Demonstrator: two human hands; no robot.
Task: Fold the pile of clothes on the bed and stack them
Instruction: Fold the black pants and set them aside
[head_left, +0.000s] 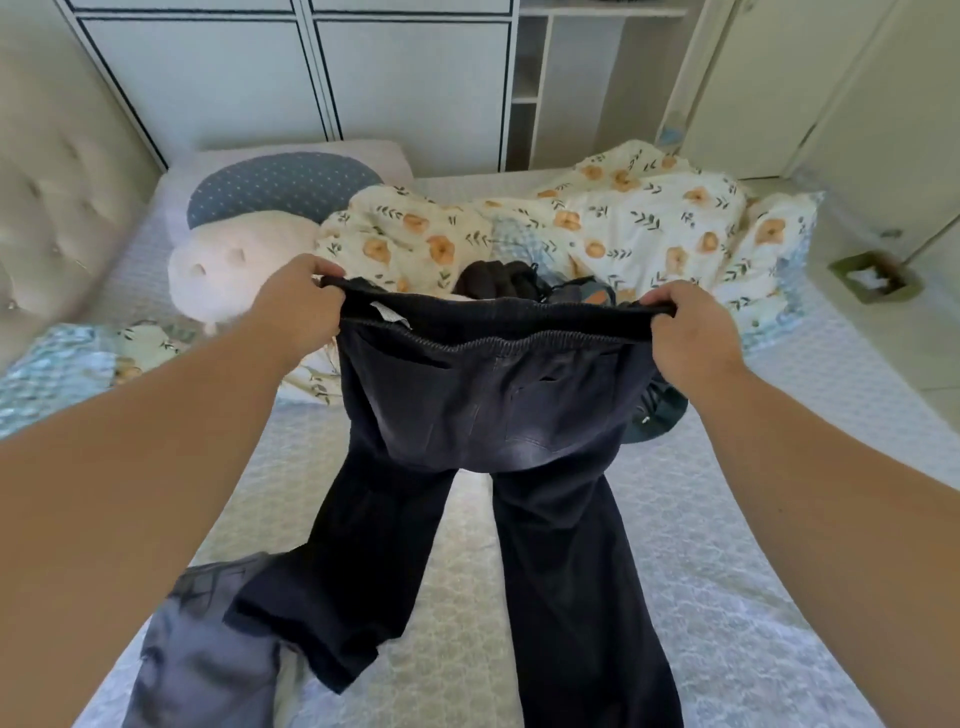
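**Trousers held by waistband, legs trailing toward the wearer**

Head view. Left hand (298, 301) and right hand (685, 332) each gripped one end of the waistband of the dark trousers (488, 415), fingers curled over the elastic, waistband pulled taut between them. Long axis ran from the hands down toward the camera; both legs hung apart, lower ends resting on the bed (467, 571). Left leg end lay beside a grey garment (208, 649). Remaining pile (498, 280) sat beyond the waistband, against the floral duvet (623, 218). Judgement: next fold brings one leg over the other sideways; neither hand nearer.
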